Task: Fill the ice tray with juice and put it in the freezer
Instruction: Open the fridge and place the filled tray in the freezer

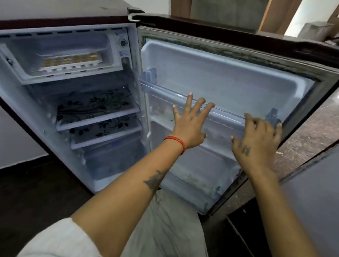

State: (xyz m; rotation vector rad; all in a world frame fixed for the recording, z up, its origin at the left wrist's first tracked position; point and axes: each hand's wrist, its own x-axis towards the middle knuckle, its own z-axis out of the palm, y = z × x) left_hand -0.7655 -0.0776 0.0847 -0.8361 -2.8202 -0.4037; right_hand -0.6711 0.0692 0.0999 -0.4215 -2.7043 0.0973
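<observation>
A white ice tray (69, 62) with yellow juice in its cells lies inside the freezer compartment (113, 67) at the top of a small fridge. The fridge door (225, 78) stands wide open to the right. My left hand (190, 125), fingers spread and straight, reaches to the inner side of the door at its upper rack (224, 109). My right hand (257, 140) is by the same rack near the door's outer edge, its fingers loosely bent, holding nothing that I can see.
Below the freezer are two glass shelves (95, 113) with a black floral print and a clear drawer (113, 161). A stone counter (316, 131) runs along the right behind the door. The floor (26, 190) is dark.
</observation>
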